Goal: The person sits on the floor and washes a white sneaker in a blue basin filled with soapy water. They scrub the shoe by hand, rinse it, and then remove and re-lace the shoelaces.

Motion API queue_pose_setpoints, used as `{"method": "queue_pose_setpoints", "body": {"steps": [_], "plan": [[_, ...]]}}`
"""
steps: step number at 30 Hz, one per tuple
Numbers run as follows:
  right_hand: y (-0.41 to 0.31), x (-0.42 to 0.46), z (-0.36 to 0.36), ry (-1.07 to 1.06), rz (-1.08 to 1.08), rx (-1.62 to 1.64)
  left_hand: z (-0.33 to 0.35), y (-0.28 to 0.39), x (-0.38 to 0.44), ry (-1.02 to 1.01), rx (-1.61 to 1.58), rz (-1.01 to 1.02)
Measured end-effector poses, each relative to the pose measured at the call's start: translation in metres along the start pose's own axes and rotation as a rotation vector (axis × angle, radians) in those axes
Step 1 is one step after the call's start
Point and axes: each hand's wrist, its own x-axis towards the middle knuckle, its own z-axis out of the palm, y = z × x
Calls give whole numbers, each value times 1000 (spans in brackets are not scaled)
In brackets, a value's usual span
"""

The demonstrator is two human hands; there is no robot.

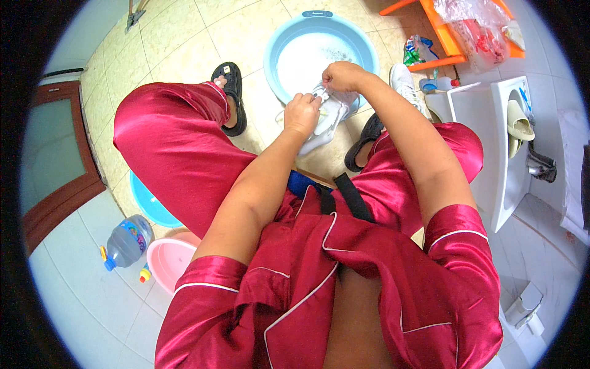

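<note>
A white sneaker [325,122] covered with suds is held at the near rim of a light blue basin [275,50]. My left hand [302,114] is closed on the shoe's left side, near the lace area. Over the upper part of the shoe my right hand [341,77] has its fingers curled, apparently on the laces; the fingertips are partly hidden. Soapy water with white foam [304,60] fills the basin. A second white sneaker [402,83] sits on the floor to the basin's right.
An orange stool [445,34] with plastic bags stands at the upper right. The white washbasin [479,120] with slippers is at right. A blue basin [152,205], large plastic bottle [129,240] and pink basin [168,260] lie at left. My feet wear black clogs [235,104].
</note>
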Motion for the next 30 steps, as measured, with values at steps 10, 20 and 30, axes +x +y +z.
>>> {"method": "queue_pose_setpoints", "body": {"steps": [10,20,30], "plan": [[-1,9,12,-2,-155,-112,-6,2,3,-182,2,-68],[-13,10,15,-58,-224,-301,-3,2,3,-79,-2,-68],[-7,9,23,34,-167,-82,-4,4,6,-169,2,-164]]}}
